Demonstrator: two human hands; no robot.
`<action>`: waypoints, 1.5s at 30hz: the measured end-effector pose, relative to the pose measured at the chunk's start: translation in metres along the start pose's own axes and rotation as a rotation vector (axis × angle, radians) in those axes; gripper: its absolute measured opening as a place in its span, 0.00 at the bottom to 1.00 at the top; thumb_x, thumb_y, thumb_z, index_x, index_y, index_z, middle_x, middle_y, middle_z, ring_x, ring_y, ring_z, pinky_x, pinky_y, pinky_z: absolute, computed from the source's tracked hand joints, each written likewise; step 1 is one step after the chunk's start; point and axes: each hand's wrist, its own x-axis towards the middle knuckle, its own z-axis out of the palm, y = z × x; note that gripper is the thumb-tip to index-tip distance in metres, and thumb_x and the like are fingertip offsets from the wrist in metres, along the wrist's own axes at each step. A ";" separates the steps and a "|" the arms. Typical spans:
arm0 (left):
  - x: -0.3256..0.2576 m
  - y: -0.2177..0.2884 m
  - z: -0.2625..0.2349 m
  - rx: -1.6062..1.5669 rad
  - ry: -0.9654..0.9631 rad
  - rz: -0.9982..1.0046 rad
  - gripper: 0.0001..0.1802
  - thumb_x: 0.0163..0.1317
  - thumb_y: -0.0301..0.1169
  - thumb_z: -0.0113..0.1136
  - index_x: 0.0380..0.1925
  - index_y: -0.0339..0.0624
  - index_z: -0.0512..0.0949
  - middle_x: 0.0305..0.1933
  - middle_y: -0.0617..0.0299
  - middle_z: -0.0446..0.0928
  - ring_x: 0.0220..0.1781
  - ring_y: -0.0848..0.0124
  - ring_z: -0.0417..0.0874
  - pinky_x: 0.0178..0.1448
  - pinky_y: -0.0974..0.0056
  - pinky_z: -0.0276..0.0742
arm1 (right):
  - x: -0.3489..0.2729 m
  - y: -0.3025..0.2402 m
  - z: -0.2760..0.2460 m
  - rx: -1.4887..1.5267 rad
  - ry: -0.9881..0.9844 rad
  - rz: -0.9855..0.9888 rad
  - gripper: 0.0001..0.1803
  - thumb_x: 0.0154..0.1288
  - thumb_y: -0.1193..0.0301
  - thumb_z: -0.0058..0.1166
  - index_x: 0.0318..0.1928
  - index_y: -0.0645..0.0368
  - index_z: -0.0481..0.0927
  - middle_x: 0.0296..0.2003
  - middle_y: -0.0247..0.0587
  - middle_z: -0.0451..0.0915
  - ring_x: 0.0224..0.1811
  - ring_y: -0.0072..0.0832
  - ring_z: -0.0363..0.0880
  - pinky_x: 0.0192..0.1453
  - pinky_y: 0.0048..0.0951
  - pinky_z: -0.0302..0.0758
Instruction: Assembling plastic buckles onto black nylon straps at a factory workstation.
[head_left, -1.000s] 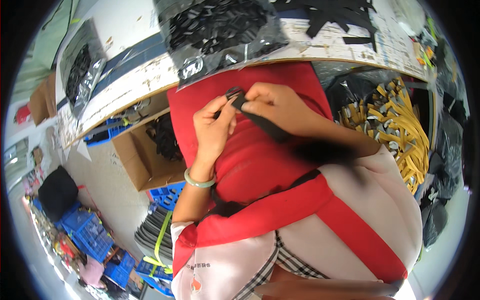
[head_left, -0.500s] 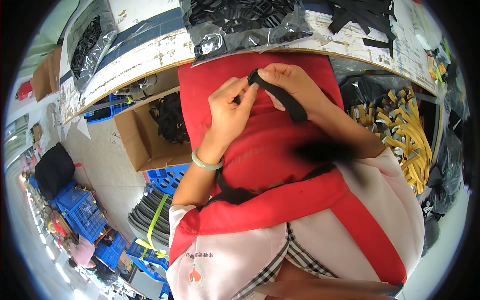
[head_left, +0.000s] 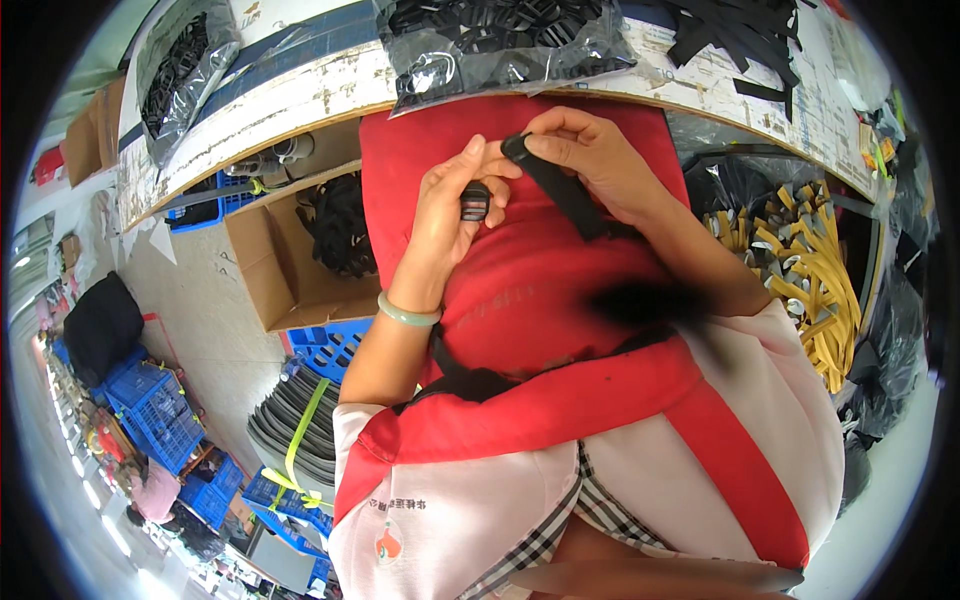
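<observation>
My left hand (head_left: 456, 205) curls its lower fingers around a small black plastic strap buckle (head_left: 475, 201), which shows against the palm. Its thumb points up, and its index finger reaches toward the strap end. A short black webbing strap (head_left: 567, 196) hangs from my right hand (head_left: 585, 150), pinched between thumb and fingers at its upper end. Something dark and shiny sits at that end; I cannot tell whether it is a second buckle. Both hands are over the red apron (head_left: 520, 260) on my lap, just short of the table edge.
Ahead on the worn table (head_left: 300, 105) lies an open clear bag of black buckles (head_left: 500, 40), with another bag (head_left: 185, 80) at left. Black strap pieces (head_left: 725, 45) lie at right. Beside me are a cardboard box (head_left: 262, 265) and a bundle of yellow straps (head_left: 815, 290).
My left hand has drawn a little away from the strap end and turned, its fingers loosening so the buckle in the palm shows. My right hand keeps its pinch on the strap.
</observation>
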 end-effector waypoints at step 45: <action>-0.105 0.066 -0.239 -0.517 0.434 0.500 0.16 0.59 0.15 0.57 0.47 0.21 0.69 0.55 0.39 0.71 0.58 0.51 0.73 0.67 0.47 0.71 | -0.052 -0.042 -0.270 -1.767 0.931 -0.510 0.21 0.60 0.60 0.60 0.51 0.56 0.80 0.52 0.46 0.78 0.55 0.43 0.73 0.62 0.37 0.67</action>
